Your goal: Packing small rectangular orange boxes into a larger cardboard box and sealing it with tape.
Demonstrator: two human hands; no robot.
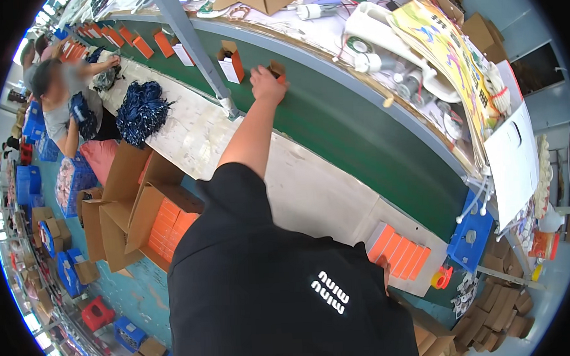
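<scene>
On the green belt (359,130), the left hand (267,83) seemingly grips a small orange box (278,71), beside an open carton (231,61) and grey post (193,45).

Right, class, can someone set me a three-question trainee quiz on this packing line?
1. True or false: the belt is red.
2. What does the left hand touch on the belt? A: an orange box. B: a roll of tape. C: a blue crate.
3. Fill in: the open carton at the person's left holds stacked boxes coloured ___.

Key: 1 false, it is green. 2 A. 3 orange.
</scene>
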